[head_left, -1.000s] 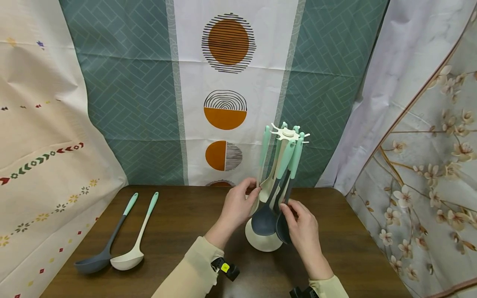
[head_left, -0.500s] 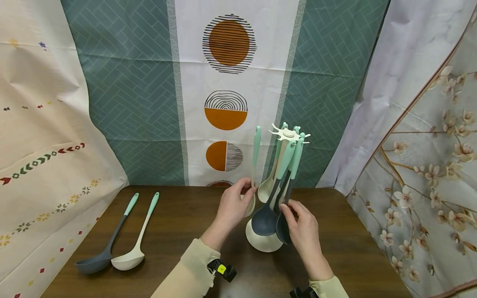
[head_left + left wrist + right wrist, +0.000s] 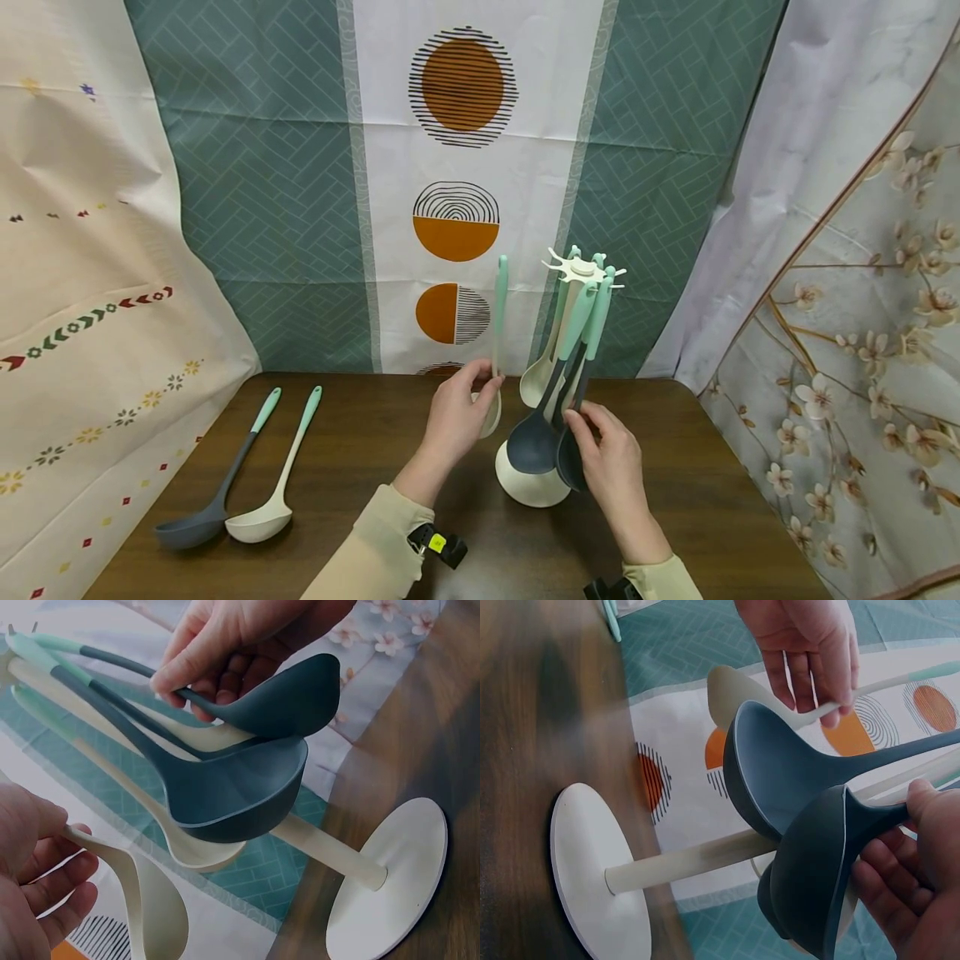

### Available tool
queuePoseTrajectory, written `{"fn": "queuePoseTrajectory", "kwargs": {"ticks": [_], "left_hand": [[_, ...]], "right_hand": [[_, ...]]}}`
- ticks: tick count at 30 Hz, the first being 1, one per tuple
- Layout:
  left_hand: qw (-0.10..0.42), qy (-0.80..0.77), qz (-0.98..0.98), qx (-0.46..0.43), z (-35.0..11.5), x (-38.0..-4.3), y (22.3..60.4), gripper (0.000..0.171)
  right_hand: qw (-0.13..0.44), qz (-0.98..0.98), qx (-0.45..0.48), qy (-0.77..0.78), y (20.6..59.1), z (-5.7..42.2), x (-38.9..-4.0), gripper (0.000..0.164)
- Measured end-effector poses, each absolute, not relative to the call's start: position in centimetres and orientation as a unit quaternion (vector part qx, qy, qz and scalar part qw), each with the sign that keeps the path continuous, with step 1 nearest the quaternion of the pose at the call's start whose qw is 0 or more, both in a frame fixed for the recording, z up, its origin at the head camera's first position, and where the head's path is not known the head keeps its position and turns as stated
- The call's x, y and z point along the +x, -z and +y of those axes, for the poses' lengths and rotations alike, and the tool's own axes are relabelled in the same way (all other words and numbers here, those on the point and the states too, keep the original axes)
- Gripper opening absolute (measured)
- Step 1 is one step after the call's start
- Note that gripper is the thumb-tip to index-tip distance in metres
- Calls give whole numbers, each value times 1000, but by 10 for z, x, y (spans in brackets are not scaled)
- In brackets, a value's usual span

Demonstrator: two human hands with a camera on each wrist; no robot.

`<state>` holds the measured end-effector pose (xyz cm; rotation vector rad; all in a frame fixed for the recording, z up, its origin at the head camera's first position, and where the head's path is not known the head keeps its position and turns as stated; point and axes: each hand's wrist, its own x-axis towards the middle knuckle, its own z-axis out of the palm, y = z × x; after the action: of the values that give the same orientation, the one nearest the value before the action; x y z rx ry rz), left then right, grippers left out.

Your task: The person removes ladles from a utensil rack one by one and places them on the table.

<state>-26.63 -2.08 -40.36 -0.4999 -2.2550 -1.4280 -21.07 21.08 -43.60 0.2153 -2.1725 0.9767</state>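
My left hand point(image 3: 453, 421) pinches the thin shaft of a cream ladle point(image 3: 161, 907) with a mint handle, holding it upright and apart from the utensil stand, to its left. The cream stand point(image 3: 532, 490) has a round base, a post and a top ring of hooks. My right hand point(image 3: 611, 450) pinches the neck of a dark blue-grey ladle point(image 3: 810, 862) at the stand's right side. Another dark ladle point(image 3: 532, 446) hangs in front, and a cream utensil point(image 3: 536, 385) with a rounded bowl hangs behind. More handles hang there, partly hidden.
On the left of the brown wooden table point(image 3: 367, 467) lie a dark ladle point(image 3: 193, 530) and a cream ladle point(image 3: 261, 523), side by side, both mint-handled. A patterned cloth point(image 3: 292, 208) hangs behind the table, with curtains at both sides.
My left hand has moved left with the cream ladle, away from the stand, and the ladle stands more upright. The right hand has stayed on the dark ladle.
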Motion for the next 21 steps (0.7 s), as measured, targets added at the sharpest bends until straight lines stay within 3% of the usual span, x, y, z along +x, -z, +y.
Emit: {"fn": "queuePoseTrajectory", "kwargs": {"ticks": [21], "left_hand": [[215, 510, -818, -156, -51, -255, 418, 9]], "right_hand": [[373, -843, 83, -378, 436, 210, -211, 11]]}}
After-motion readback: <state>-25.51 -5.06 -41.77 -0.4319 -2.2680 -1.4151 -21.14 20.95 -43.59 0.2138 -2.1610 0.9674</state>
